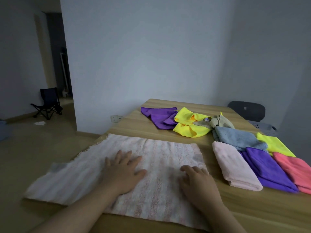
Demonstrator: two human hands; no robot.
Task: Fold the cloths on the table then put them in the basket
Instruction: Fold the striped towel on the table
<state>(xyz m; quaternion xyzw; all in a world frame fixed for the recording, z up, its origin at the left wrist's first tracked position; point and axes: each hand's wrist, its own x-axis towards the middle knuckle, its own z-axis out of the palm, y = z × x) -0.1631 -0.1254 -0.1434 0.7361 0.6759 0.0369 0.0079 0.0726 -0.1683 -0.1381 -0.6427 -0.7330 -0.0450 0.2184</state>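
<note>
Pale pink towel [161, 153] spread flat at the near edge of the wooden table [252, 207]. Left hand [122, 172] lies flat on it with fingers spread; right hand [198, 184] rests on it, fingers loosely bent, gripping nothing. Folded cloths just right of it: pink [235, 167], purple [265, 170], coral [294, 167], blue [239, 137], yellow-green [274, 144]. Farther back, unfolded: purple cloth [158, 115], yellow cloth [190, 125], beige cloth [220, 121]. Grey basket [262, 126] sits beyond the table's far right edge.
</note>
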